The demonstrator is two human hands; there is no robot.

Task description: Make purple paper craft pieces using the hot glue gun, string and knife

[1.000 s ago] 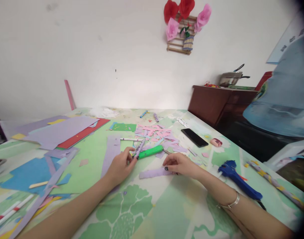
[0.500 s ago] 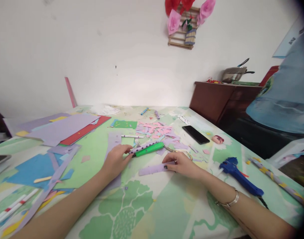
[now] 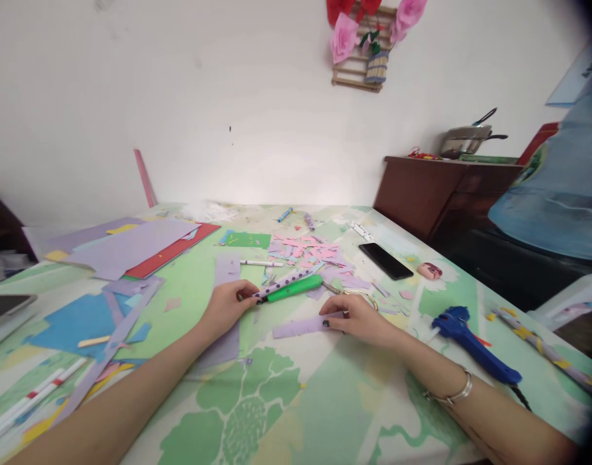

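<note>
My left hand [image 3: 228,309] has its fingers closed on the near end of a lilac stick with dark dots [image 3: 286,280]. Right beside that stick lies a green-handled tool [image 3: 298,288], its black tip close to my fingertips; its kind is unclear. My right hand [image 3: 357,318] pinches the right end of a lilac paper strip [image 3: 298,327] that lies flat on the tablecloth. Behind that hand, partly covered, are scissors with gold handle loops [image 3: 372,298]. Pink and lilac paper scraps [image 3: 308,250] lie heaped beyond both hands.
To the right are a black phone [image 3: 385,261], a blue glue gun [image 3: 474,345] and a wrapped lilac-yellow stick [image 3: 542,349]. Coloured sheets [image 3: 135,242], blue paper [image 3: 73,323] and white sticks [image 3: 34,400] cover the left side. A large water bottle [image 3: 542,200] stands beyond the right edge.
The whole view has shifted slightly, so things appear a little further right. Both hands keep nearly the same places and hold.
</note>
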